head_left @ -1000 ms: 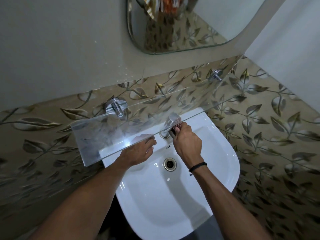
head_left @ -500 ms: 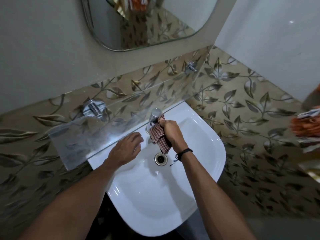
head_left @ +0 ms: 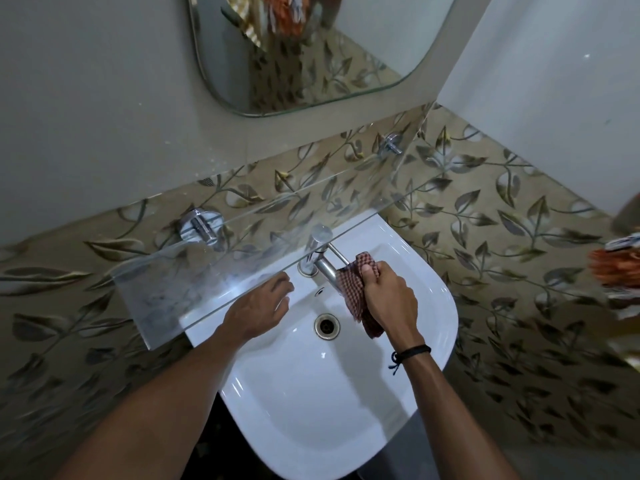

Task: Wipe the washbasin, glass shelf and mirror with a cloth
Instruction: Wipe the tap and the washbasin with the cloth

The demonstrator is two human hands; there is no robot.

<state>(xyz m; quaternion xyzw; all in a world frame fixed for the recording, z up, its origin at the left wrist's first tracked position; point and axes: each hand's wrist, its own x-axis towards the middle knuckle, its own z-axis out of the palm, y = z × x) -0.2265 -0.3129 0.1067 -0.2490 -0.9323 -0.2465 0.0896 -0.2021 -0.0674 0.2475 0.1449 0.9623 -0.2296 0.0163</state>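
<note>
A white washbasin [head_left: 304,403] fills the lower middle, with a metal drain [head_left: 326,326] and a chrome tap [head_left: 320,258] at its back. My right hand [head_left: 389,299] is shut on a red checked cloth [head_left: 356,296], which is pressed against the end of the tap's spout and hangs down into the bowl. My left hand [head_left: 258,311] rests palm down, fingers apart, on the basin's back left rim, partly under the glass shelf [head_left: 194,289]. The shelf runs across the wall above the basin and looks smeared at its left end. The mirror [head_left: 298,53] hangs above.
Two chrome brackets [head_left: 201,226] [head_left: 389,143] hold the shelf to the leaf-patterned tiles. A plain wall [head_left: 554,81] closes the corner on the right. Orange and white fabric [head_left: 620,268] shows at the right edge.
My right hand has slid with the cloth from the tap's body out to the spout's end. My left hand stays on the rim. The camera view has shifted.
</note>
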